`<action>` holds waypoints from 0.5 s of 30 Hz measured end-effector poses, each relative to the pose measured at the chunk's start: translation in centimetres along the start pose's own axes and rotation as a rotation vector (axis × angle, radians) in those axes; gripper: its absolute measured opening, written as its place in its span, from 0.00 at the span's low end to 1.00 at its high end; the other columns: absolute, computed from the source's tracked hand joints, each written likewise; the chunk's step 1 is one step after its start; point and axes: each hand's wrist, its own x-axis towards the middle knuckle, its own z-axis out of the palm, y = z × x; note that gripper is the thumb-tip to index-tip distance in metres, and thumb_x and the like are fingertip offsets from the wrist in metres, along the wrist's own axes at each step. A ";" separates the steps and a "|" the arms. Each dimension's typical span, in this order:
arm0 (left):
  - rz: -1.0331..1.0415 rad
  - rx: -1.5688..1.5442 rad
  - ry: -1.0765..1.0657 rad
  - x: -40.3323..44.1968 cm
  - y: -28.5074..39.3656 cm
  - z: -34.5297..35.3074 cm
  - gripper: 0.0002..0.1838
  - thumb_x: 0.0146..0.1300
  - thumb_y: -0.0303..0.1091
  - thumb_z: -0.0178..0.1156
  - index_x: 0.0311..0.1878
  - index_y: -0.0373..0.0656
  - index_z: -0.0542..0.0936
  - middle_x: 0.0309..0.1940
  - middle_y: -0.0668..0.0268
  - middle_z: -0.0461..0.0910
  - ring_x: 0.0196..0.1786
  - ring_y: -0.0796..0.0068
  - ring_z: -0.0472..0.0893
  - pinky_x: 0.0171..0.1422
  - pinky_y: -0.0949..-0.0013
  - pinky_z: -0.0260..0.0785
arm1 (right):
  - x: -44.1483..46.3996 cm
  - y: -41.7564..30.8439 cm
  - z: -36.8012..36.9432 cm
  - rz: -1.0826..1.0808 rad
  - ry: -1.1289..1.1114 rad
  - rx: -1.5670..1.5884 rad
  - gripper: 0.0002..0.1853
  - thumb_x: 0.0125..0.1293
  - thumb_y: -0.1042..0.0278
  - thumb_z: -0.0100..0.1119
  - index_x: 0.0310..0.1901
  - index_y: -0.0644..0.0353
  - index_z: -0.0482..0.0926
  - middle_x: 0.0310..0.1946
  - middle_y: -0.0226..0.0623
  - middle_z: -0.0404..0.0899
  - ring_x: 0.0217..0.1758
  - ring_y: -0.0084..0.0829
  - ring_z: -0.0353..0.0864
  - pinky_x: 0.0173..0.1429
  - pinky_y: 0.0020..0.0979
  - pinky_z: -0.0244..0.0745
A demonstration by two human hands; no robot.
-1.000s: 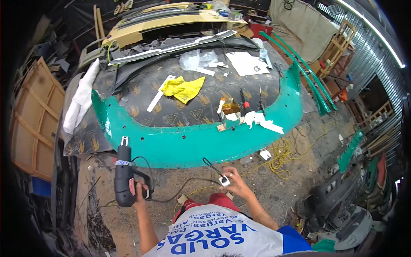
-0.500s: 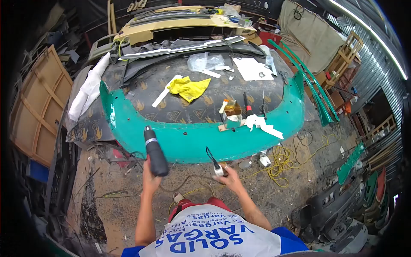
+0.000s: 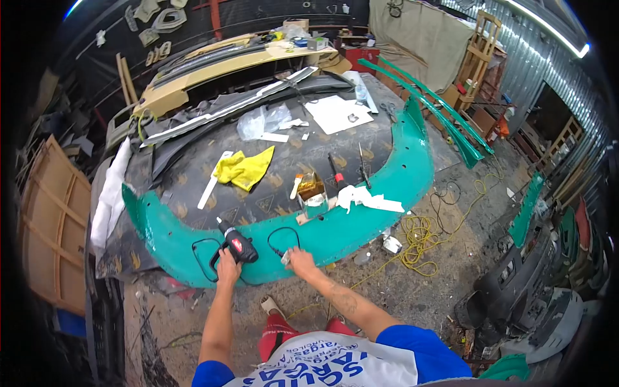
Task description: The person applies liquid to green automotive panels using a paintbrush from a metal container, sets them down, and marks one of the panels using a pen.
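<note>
My left hand [image 3: 227,266] is closed round the handle of a black heat gun [image 3: 238,246] with a red label, its nozzle pointing away and slightly left. The heat gun is over the front of a curved green bumper panel [image 3: 361,226]; I cannot tell whether it touches. My right hand [image 3: 300,261] is closed on a small whitish piece [image 3: 285,258], apparently the plug end of a black cord [image 3: 271,235]. The cord loops over the panel. A cut-open can [image 3: 312,187], a brush [image 3: 296,186] and crumpled white paper [image 3: 361,198] lie at the panel's middle.
A yellow cloth [image 3: 245,169], a red-and-black-handled tool [image 3: 336,169], clear plastic [image 3: 263,122] and a white sheet [image 3: 336,115] lie on the covered surface. Yellow cord [image 3: 419,240] is coiled on the floor at right. Long green strips [image 3: 445,122] stand behind. A wooden panel [image 3: 55,226] leans left.
Both hands have moved forward over the green panel. The heat gun has turned so its red label shows. The black cord now lies in loops on the panel, and my view has shifted right.
</note>
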 end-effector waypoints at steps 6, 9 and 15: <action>0.133 -0.020 -0.050 2.3 -3.4 1.5 0.35 0.50 0.30 0.72 0.58 0.34 0.63 0.55 0.38 0.68 0.55 0.35 0.74 0.56 0.44 0.69 | -1.5 -0.2 0.4 0.042 0.020 -0.015 0.40 0.51 0.56 0.75 0.64 0.62 0.68 0.55 0.46 0.70 0.49 0.47 0.80 0.45 0.43 0.80; 0.077 -0.004 -0.183 2.7 -2.3 -1.0 0.43 0.49 0.32 0.73 0.66 0.34 0.60 0.56 0.42 0.67 0.58 0.36 0.70 0.61 0.43 0.65 | -2.6 -1.2 -1.9 0.201 0.005 0.016 0.42 0.51 0.56 0.74 0.66 0.58 0.66 0.56 0.47 0.68 0.52 0.50 0.78 0.49 0.45 0.79; 0.073 -0.187 -0.301 3.9 -2.4 -4.7 0.50 0.48 0.35 0.75 0.72 0.37 0.57 0.57 0.42 0.68 0.59 0.37 0.69 0.64 0.44 0.61 | -4.1 -1.4 -4.0 0.244 0.026 0.193 0.47 0.48 0.51 0.76 0.69 0.54 0.64 0.59 0.47 0.67 0.58 0.54 0.73 0.58 0.49 0.75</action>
